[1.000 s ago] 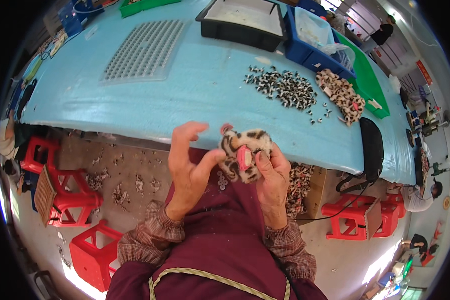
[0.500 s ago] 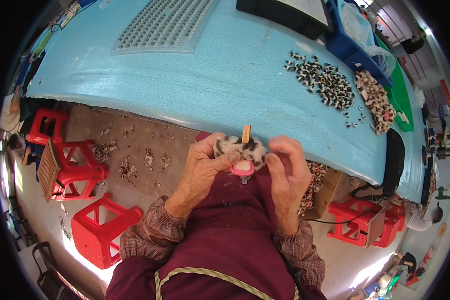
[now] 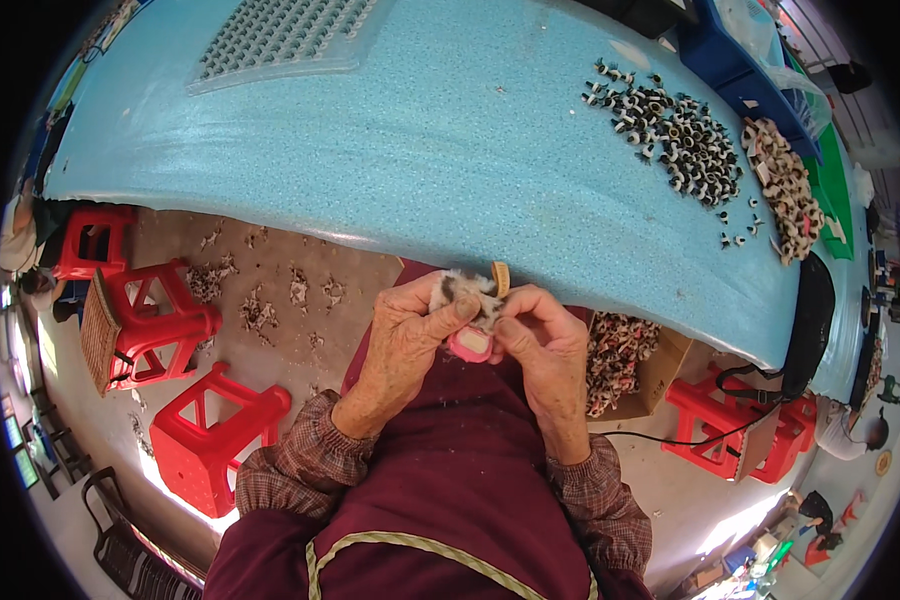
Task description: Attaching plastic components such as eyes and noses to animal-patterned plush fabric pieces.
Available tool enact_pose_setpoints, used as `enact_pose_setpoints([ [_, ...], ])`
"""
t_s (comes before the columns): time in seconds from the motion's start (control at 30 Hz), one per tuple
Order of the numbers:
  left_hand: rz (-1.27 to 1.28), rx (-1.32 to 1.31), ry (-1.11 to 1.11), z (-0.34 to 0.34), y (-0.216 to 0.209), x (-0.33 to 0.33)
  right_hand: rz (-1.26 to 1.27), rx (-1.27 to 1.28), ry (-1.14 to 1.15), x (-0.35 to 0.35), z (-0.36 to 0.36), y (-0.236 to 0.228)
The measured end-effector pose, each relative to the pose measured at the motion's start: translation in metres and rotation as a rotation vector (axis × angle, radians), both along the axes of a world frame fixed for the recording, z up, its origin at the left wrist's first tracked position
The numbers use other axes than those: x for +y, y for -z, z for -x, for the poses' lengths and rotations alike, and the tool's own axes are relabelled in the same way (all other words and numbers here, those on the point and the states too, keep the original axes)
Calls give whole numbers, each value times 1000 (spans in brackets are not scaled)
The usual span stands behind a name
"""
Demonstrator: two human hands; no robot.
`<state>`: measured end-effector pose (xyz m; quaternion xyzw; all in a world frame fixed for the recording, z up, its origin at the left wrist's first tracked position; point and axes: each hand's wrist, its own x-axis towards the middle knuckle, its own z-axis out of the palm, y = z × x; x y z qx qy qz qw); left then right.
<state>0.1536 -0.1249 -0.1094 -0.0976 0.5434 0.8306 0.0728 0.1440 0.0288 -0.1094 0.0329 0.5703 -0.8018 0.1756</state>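
So, two hands and one thing being worked here: a single spotted plush piece [image 3: 457,291], pale with dark patches, and it's sitting up between both hands, right by the near edge of the blue tabletop [image 3: 420,180]. It's showing one pink patch [image 3: 470,347] with a cream middle, facing up, and one tan tag [image 3: 501,276] is sticking up from the far side. The left grip [image 3: 402,325] is clamping the plush, thumb on top. The right grip [image 3: 542,345] is pinching its right side, thumb and finger together.

On the tabletop, one clear tray [image 3: 280,45] is carrying rows of little dark pieces, too many to count. Over right, two heaps are lying close together: one of black-and-white bits [image 3: 685,145] with a few strays, one of fuzzy spotted pieces [image 3: 790,195]. One blue bin [image 3: 755,85] is standing just behind them, one green tray [image 3: 836,190] is lying beside, and one black bag [image 3: 810,325] is resting at the right edge.

Below, one cardboard box [image 3: 667,372] is holding more spotted bits [image 3: 615,360]. Three red stools [image 3: 205,450] are standing on the left, and scraps [image 3: 259,312] are littering the floor [image 3: 315,385].
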Motion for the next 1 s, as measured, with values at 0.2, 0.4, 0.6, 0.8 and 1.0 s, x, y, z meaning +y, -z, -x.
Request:
enact_pose_setpoints([
  [0.2,253,44,14,0,3,1,-186,12,-69,-2,-6,2],
  [0.4,-311,-190,57,1,10,-3,-158,6,17,-1,-2,1],
  [0.6,-237,-243,192,-3,-4,-10,-173,58,24,-2,0,1],
  [0.8,-68,-234,-23,-13,0,-7,-46,-28,-16,1,-2,1],
  [1.0,224,-73,-94,-20,5,-2,-462,536,-37,-7,-12,-3],
])
